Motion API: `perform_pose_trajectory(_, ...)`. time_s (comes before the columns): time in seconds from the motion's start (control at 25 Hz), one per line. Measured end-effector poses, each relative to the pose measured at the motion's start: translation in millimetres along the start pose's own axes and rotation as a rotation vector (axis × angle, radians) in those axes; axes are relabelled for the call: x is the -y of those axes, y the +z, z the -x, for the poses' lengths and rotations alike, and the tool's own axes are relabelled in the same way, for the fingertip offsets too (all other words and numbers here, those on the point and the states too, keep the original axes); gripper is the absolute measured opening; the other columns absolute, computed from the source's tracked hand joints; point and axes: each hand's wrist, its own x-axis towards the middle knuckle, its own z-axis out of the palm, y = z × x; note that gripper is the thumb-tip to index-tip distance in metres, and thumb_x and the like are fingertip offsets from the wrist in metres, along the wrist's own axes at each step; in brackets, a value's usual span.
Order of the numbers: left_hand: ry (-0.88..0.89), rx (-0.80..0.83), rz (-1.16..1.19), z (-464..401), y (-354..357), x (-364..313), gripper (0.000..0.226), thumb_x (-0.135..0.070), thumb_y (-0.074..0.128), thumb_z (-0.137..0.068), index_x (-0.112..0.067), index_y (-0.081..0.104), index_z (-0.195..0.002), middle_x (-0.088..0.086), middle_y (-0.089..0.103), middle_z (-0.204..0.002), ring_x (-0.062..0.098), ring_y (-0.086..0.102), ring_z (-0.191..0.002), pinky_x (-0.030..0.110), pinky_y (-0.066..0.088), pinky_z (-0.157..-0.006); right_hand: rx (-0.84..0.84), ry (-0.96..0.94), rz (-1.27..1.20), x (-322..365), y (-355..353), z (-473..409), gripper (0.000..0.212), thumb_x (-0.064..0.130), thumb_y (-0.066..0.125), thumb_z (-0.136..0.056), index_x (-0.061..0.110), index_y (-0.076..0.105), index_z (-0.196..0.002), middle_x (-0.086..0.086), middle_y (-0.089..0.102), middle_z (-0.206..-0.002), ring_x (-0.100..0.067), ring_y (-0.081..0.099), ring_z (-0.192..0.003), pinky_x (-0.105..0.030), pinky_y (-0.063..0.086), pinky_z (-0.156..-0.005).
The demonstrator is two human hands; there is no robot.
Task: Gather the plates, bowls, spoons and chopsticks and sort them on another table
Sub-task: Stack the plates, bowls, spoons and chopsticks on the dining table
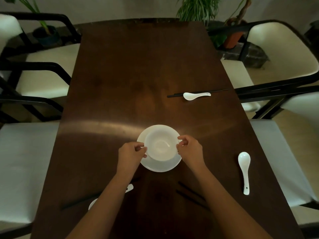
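Left hand (132, 152): fingers pinch the round white ceramic bowl (161, 145) rim
Right hand (189, 149): pinches opposite rim
Advice: lift level, leaving the white plate (160, 165) below

both bare forearms reach forward from the near edge, converging mid-scene. left hand (132, 152) and right hand (189, 149) face each other, fingers curled, pinching opposite sides of the bowl (160, 145).
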Motion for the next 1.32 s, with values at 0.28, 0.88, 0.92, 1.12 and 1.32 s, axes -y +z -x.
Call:
perform_pose_trajectory(0.28, -0.016, -0.036, 0.032, 13.7, -11.1, 19.1, 0.016, -0.018, 0.065, -0.083, -0.014, 0.069, -0.098, 0.001, 0.068, -0.083, 0.014, 0.066, -0.074, 0.021, 0.045, -0.069, -0.171, -0.125, 0.015, -1.0, 7.8, 28.7, 0.023, 0.018, 0.065, -0.083, 0.018, 0.060, -0.106, 0.007, 0.056, -0.095, -0.006, 0.055, -0.073, -0.012, 0.042, -0.064)
perform_pose_trajectory(0.88, -0.313, -0.204, -0.150, 120.9, -58.6, 161.9, 0.035, -0.017, 0.067, -0.080, -0.010, 0.061, -0.114, 0.009, 0.065, -0.106, 0.018, 0.059, -0.089, 0.025, 0.043, -0.077, 0.472, -0.994, 0.793, -3.1, 139.4, 107.0, 0.020, 0.012, 0.063, -0.078, 0.014, 0.068, -0.097, -0.004, 0.068, -0.097, -0.024, 0.059, -0.092, -0.033, 0.049, -0.069)
perform_pose_trajectory(0.92, -0.343, -0.208, -0.111, 120.4, -55.8, 160.4, 0.032, -0.015, 0.066, -0.080, -0.010, 0.061, -0.112, 0.008, 0.066, -0.103, 0.021, 0.061, -0.093, 0.026, 0.044, -0.079, 0.446, -0.992, 0.812, -1.6, 139.4, 108.0, 0.015, 0.014, 0.072, -0.069, 0.017, 0.070, -0.084, 0.000, 0.069, -0.084, -0.020, 0.061, -0.081, -0.030, 0.049, -0.061)
perform_pose_trajectory(1.12, -0.451, -0.199, 0.348, 118.2, -59.7, 148.7, 0.029, -0.008, 0.060, -0.087, -0.008, 0.060, -0.116, 0.003, 0.067, -0.090, 0.011, 0.067, -0.079, 0.023, 0.054, -0.071, 0.451, -0.863, 0.616, -14.1, 125.0, 109.0, 0.019, 0.020, 0.056, -0.086, 0.016, 0.069, -0.100, -0.002, 0.068, -0.098, -0.021, 0.058, -0.094, -0.030, 0.046, -0.071)
perform_pose_trajectory(1.32, -0.354, -0.140, 0.812, 106.3, -54.5, 85.9, 0.030, -0.008, 0.061, -0.086, -0.022, 0.060, -0.113, -0.003, 0.068, -0.100, 0.013, 0.067, -0.092, 0.020, 0.057, -0.070, 0.267, -0.637, 0.372, -6.3, 85.4, 121.8, 0.023, 0.029, 0.063, -0.082, 0.022, 0.067, -0.104, 0.004, 0.067, -0.097, -0.010, 0.054, -0.090, -0.019, 0.040, -0.071)
